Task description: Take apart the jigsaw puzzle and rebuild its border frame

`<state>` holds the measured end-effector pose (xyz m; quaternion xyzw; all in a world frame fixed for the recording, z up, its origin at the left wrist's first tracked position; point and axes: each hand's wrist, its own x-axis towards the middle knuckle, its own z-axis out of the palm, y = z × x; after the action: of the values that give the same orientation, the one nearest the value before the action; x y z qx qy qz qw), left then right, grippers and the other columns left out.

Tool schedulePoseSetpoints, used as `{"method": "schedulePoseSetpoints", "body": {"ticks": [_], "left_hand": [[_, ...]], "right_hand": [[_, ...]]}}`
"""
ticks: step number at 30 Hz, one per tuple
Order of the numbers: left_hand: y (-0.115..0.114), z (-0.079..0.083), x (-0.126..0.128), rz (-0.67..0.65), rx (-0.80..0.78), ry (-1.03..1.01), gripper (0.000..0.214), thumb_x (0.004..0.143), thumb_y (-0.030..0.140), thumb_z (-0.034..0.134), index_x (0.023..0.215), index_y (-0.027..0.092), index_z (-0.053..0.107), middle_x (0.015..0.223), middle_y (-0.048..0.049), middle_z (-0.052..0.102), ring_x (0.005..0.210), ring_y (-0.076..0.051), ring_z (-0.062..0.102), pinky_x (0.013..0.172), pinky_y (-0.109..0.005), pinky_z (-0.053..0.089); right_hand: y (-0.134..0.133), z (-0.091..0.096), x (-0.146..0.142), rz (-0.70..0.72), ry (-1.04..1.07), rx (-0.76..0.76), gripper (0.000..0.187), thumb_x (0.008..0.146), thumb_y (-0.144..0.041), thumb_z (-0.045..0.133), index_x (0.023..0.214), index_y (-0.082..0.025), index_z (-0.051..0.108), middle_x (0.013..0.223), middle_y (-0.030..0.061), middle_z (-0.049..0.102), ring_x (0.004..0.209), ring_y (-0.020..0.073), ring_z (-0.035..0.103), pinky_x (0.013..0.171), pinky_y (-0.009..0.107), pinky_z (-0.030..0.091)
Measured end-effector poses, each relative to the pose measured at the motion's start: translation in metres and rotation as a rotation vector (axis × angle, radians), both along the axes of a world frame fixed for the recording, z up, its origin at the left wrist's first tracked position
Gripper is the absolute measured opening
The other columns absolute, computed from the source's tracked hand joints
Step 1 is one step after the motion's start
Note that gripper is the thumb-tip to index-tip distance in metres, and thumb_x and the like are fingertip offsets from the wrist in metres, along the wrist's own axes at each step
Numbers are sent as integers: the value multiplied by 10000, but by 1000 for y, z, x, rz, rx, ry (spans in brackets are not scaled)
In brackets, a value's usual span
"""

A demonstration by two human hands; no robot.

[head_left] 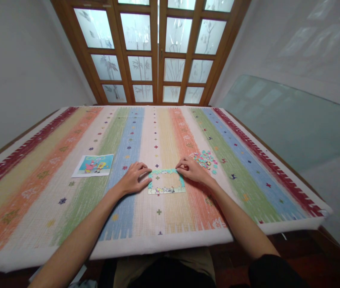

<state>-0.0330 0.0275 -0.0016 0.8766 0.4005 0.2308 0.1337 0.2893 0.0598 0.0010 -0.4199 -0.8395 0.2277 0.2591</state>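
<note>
A jigsaw puzzle border (pixel 167 191) lies flat on the table in front of me, a rectangle of joined pieces around a bare middle. My left hand (pixel 134 179) rests at its left side, thumb and fingers apart, with the tips touching or very close to the edge. At the upper right corner of the border is my right hand (pixel 193 169), its thumb and fingers drawn together. Whatever is between those right fingertips is too small to make out. Just beyond that hand lies a loose pile of puzzle pieces (pixel 207 160), mostly turquoise with mixed colours.
A picture card (pixel 95 165) with two cartoon figures lies on the left of the table. The table is covered by a striped cloth (pixel 98 208). A glass panel (pixel 293 124) leans at the right wall, and wooden glazed doors (pixel 158 76) stand behind the far edge.
</note>
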Motion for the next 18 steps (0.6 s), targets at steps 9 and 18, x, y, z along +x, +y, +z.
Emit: {"method": "schedulePoseSetpoints", "body": {"ticks": [9, 18], "left_hand": [[-4, 3, 0, -60, -9, 2, 480, 882, 492, 666, 1278, 223, 636, 1279, -116, 645, 1184, -320, 560, 1033, -513, 431], [-7, 8, -1, -98, -34, 35, 646, 809, 550, 734, 1338, 212, 585, 1314, -134, 633, 1200, -342, 546, 1050, -539, 409]], "right_hand": [[-5, -2, 2, -2, -60, 57, 77, 857, -164, 700, 887, -218, 747, 963, 68, 654, 943, 238, 612, 883, 399, 467], [-7, 6, 11, 47, -67, 44, 115, 887, -195, 689, 980, -233, 746, 997, 81, 660, 945, 242, 624, 898, 417, 500]]}}
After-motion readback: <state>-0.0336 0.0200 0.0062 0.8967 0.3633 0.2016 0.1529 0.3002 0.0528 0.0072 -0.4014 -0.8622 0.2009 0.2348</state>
